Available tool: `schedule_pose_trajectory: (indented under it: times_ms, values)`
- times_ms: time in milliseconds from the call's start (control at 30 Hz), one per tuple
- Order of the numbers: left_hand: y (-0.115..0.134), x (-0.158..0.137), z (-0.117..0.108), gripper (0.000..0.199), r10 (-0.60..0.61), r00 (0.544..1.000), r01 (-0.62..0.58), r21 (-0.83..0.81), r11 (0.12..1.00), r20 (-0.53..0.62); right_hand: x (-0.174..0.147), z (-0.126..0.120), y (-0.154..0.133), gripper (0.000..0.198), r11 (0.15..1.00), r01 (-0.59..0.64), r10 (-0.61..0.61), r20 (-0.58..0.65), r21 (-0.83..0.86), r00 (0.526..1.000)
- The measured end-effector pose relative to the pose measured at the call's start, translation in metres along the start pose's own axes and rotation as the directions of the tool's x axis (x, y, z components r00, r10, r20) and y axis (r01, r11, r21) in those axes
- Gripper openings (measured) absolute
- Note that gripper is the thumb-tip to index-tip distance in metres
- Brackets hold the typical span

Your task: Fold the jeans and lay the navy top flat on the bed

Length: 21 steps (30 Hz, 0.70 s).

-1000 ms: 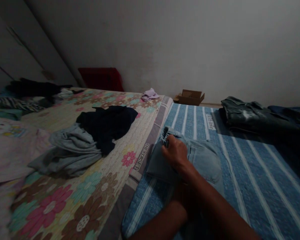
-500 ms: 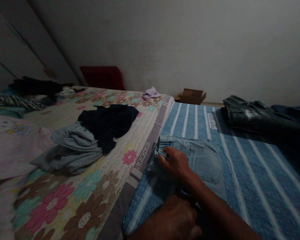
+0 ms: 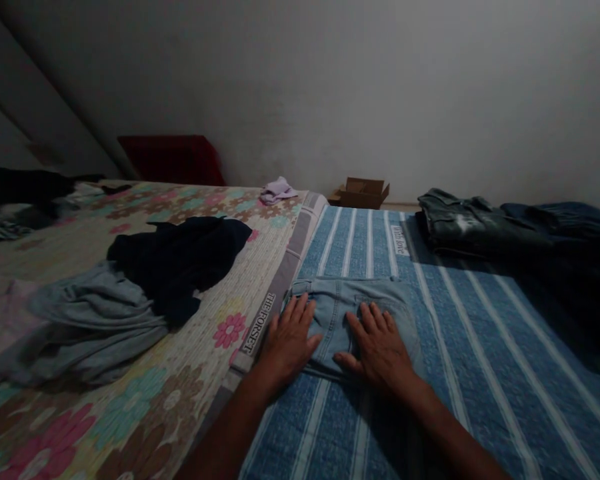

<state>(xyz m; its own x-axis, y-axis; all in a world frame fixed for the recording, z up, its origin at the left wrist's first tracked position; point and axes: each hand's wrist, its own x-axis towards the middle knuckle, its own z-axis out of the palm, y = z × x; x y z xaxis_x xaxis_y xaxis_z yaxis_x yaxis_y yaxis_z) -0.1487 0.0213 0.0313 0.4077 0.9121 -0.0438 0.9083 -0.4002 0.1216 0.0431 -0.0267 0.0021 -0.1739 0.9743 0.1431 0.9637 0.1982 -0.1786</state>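
A folded pair of light blue jeans (image 3: 337,303) lies flat on a blue striped bed cover (image 3: 325,427). My left hand (image 3: 290,340) rests on the waistband end of the jeans, fingers stretched out. On the right part, over the pocket, my right hand (image 3: 377,340) lies flat with its fingers spread. Both palms press on the denim, and neither hand grips it. The hands hide part of the jeans' near side.
Left of the jeans, a grey garment (image 3: 95,320) and a dark navy garment (image 3: 180,260) lie crumpled on a flowered sheet (image 3: 230,280). Folded dark jeans (image 3: 470,223) sit at the right. Behind are a lilac cloth (image 3: 279,191), a cardboard box (image 3: 363,193) and a red object (image 3: 173,160).
My left hand has come up from the near edge onto the jeans. My right hand has left the waistband and now lies flat farther right. The jeans look flatter, and the view has turned right.
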Motion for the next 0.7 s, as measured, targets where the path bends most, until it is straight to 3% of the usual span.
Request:
schedule_pose_trajectory:
  times_ms: [133, 267, 367, 467, 600, 700]
  values:
    - [-0.026, 0.000, 0.003, 0.065, 0.087, 0.995, -0.079, -0.145, 0.986, 0.053, 0.002, 0.000, 0.001, 0.079, 0.999, -0.002, 0.000, 0.060, 0.039, 0.998]
    - [-0.028, 0.018, -0.008, 0.047, 0.051, 0.977, -0.091, -0.189, 0.978, -0.208, 0.003, -0.001, 0.001, 0.081, 0.998, -0.017, 0.012, 0.082, 0.055, 0.997]
    - [-0.012, 0.033, -0.015, 0.040, 0.076, 0.928, -0.103, -0.056, 0.993, -0.365, 0.003, -0.001, -0.001, 0.080, 0.998, -0.013, 0.008, 0.077, 0.060, 0.997]
    - [0.004, 0.043, -0.013, 0.045, 0.171, 0.953, -0.155, 0.083, 0.984, -0.249, 0.003, -0.001, -0.001, 0.079, 0.998, -0.017, 0.013, 0.071, 0.057, 0.997]
    - [0.005, 0.049, 0.000, 0.067, 0.121, 0.993, -0.120, 0.107, 0.987, 0.005, 0.002, 0.001, 0.000, 0.080, 0.997, -0.029, 0.024, 0.063, 0.068, 0.998]
    - [0.000, 0.050, 0.005, 0.074, 0.117, 0.992, -0.121, 0.096, 0.988, 0.046, 0.001, 0.005, 0.000, 0.080, 0.997, -0.026, 0.022, 0.055, 0.076, 0.998]
